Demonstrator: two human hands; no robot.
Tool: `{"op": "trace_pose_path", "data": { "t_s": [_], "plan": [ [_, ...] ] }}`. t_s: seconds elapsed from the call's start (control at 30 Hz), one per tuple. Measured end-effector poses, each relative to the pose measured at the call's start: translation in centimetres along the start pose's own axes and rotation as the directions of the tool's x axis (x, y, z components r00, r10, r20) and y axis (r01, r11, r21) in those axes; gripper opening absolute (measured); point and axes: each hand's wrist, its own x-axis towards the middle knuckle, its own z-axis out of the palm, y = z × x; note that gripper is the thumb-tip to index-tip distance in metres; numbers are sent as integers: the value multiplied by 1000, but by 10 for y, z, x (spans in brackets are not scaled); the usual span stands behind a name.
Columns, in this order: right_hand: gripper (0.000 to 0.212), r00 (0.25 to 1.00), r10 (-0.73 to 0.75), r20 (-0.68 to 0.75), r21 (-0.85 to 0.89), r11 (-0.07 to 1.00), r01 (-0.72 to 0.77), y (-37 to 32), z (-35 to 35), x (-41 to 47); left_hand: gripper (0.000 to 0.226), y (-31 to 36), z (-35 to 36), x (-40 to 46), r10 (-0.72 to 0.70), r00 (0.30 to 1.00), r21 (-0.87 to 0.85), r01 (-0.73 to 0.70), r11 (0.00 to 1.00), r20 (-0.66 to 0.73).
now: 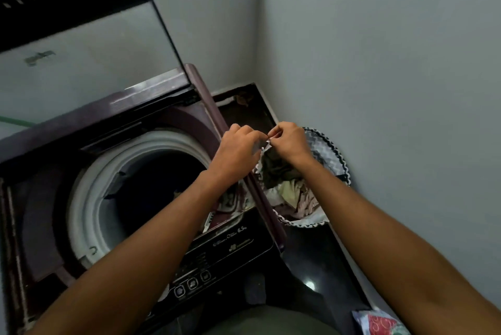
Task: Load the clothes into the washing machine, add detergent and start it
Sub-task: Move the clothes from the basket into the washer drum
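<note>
Washer: maroon top-loader, lid up, drum dark.
Basket: zigzag-patterned, on floor right of washer, holding clothes, dark and pale.
Left hand, right hand: both pinching basket's rim cloth.

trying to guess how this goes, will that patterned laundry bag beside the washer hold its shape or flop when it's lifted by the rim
Probably floppy: the laundry bag has a wavy, sagging rim, and both the left hand and right hand pinch its edge. It is likely light for its size, since only loose clothes show inside. It may tip or spill, as it looks soft-walled.
</note>
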Motion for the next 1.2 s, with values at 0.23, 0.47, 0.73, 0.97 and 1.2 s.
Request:
{"op": "trace_pose_path", "data": {
  "t_s": [0.23,0.47,0.73,0.97,1.2],
  "plan": [
    [11,995,102,-22,29,994,-101,57,-20,21,34,28,34,41,57,985,-101,-40,994,166],
    [16,968,246,38,56,967,-248,113,-10,44,37,32,81,83,8,938,-25,0,1000,346],
    [10,894,417,163,98,895,-436,187,31,80,39,24,158,125,-49,825,62,17,998,563],
    [15,766,618,177,13,777,-630,260,82,112,50,8,225,150,-185,744,119,142,983,642],
    [82,584,789,192,364,496,-789,274,108,108,57,-12,251,130,-222,681,274,32,961,698]
  ]
}}
